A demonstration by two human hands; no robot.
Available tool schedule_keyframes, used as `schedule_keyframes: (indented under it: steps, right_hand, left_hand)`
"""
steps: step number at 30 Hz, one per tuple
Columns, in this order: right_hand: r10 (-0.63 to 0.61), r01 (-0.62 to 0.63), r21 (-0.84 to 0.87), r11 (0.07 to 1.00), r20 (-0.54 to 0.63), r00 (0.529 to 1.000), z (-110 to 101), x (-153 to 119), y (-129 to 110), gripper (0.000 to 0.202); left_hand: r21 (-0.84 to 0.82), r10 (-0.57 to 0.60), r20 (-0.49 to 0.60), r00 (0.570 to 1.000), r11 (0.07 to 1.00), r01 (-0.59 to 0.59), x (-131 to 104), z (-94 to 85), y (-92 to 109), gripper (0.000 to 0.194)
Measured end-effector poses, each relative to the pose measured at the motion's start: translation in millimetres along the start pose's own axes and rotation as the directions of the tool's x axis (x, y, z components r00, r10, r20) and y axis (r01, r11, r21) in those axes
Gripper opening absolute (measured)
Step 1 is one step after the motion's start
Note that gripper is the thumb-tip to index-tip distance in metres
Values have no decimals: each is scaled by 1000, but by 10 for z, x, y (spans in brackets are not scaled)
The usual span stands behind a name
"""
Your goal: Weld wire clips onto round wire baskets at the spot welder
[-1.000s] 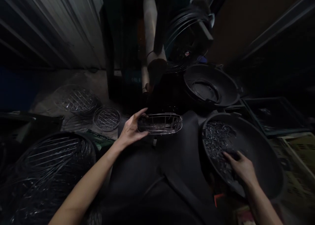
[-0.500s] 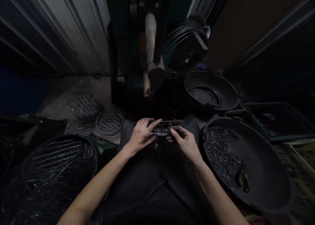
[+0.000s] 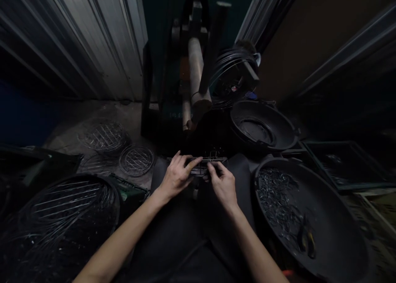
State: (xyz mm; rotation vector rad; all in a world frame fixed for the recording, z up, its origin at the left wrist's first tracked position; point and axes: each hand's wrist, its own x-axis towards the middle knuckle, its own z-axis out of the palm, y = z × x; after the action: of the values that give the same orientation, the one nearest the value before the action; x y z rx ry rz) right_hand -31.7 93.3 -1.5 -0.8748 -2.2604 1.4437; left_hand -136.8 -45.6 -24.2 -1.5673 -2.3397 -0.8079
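A wire rack (image 3: 199, 171) of thin metal rods lies across my lap at the foot of a machine. My left hand (image 3: 177, 172) grips its left part, thumb laid along the top and fingers over the far side. My right hand (image 3: 221, 180) pinches at the rack's middle with thumb and forefinger; whether a small wire piece sits in that pinch is too dark to tell. The rack's left end is partly hidden behind my left hand. A dark apron (image 3: 192, 225) covers my legs beneath it.
A machine with a metal cylinder (image 3: 195, 64) stands ahead. To the right, a pan (image 3: 340, 225) holds small wire pieces and yellow-black pliers (image 3: 307, 237); another pan (image 3: 284, 128) lies behind it. Round wire grids (image 3: 136, 159) lie left, beside a heaped wire basket (image 3: 114, 192). Coiled wire (image 3: 229, 64) hangs behind.
My right hand has shifted left along the rack, closer to my left hand, which stays on the rack. The camera view has tilted slightly upward.
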Motion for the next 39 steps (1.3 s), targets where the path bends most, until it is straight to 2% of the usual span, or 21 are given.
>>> schedule_keyframes:
  steps: [3,10,18,25,32,39]
  right_hand:
    - [19,-19,34,999,19,1000,30,0,-15,38]
    - [-33,34,72,997,-22,999,87,41,-102,36]
    - [-183,186,28,982,-86,979,159,149,-119,32]
    - [-236,236,-12,972,-86,968,215,242,-187,31]
    - [-293,289,-59,956,-89,952,337,386,-249,32]
    - [-319,315,-64,947,-85,944,412,503,-307,34]
  left_hand:
    - [-3,-15,-24,1000,1000,15,-6,-12,-21,64]
    - [47,12,-140,990,999,-5,21,-60,-66,59]
    - [-39,-32,-153,988,999,26,41,-52,-142,63]
    - [-67,-57,-190,980,997,45,86,-31,-251,65]
    - [-85,-77,-224,972,995,59,147,-84,-377,64]
    - [-50,-70,-253,965,997,59,198,-75,-505,63]
